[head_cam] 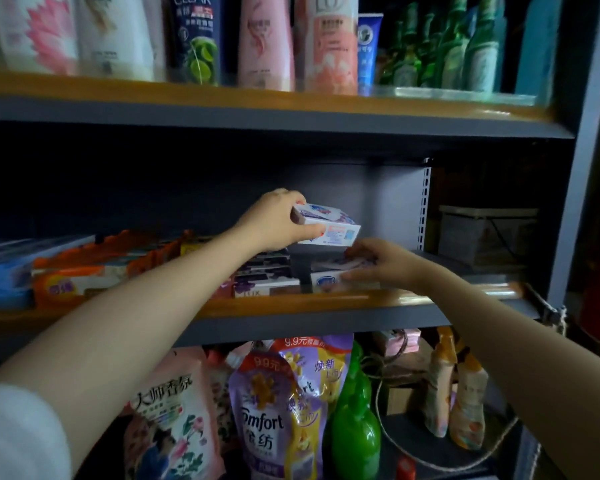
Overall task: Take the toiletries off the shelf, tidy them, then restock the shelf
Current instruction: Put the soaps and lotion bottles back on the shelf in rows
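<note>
Hovering over the middle shelf (pixel 326 308), a white soap box (pixel 326 223) sits tilted in the left hand (pixel 274 220), fingers on top and thumb beneath, clamped on it, arm stretched forward. Just below to the right, the right hand (pixel 385 263) rests on a soap stack (pixel 329 280) at the shelf's front edge, fingers curled over its top, thumb against the front. Purple boxes (pixel 264 282) lie beside the stack.

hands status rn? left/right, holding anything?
Left hand: grips a white soap box, lifted above the middle shelf.
Right hand: fingers laid over the soap boxes on the shelf; whether it grips one cannot be told.
</note>
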`<state>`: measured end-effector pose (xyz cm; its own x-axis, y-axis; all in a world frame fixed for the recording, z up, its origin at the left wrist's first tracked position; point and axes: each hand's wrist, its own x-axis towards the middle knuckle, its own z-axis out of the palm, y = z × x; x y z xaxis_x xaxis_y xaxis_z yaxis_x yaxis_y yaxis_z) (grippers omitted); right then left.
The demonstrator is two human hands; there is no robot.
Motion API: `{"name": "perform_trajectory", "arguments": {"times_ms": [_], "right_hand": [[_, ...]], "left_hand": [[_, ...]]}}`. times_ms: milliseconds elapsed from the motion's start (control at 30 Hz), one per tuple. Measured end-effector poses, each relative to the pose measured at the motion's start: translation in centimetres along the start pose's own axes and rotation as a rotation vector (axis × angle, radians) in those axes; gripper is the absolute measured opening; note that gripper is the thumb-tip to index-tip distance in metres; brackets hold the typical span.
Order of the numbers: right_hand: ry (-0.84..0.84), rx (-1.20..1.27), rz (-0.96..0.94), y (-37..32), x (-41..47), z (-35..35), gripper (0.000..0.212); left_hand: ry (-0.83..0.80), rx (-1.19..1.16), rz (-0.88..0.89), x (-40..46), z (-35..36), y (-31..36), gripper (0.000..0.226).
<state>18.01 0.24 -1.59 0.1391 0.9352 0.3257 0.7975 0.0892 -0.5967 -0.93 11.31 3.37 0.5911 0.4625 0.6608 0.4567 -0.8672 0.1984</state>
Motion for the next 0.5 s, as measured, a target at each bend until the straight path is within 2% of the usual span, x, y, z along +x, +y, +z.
{"name": "perform_trajectory", "arguments": {"times_ms": [100,267,400,500], "right_hand": [[-0.007,0.052,0.032,0.8,-0.7,-0.8,0.040],[0.179,-0.137,0.036,1.6,-1.5,-0.8,0.060],[0.138,-0.196,0.038,1.7,-1.1,0.0,0.056],[0.116,-0.202,0.064,1.9,-0.7,0.1,0.061]], "left_hand": [[-0.059,-0.001,-0.020,1.3,1.5,-0.2,0.050],[-0.223,0.024,-0.076,2.2,4.3,-0.9,0.047],[-0.334,-0.056,-0.134,2.4,5.8,-1.3,0.038],[-0.392,-0.016,-0.098,2.9,6.0,-1.1,0.034]]}}
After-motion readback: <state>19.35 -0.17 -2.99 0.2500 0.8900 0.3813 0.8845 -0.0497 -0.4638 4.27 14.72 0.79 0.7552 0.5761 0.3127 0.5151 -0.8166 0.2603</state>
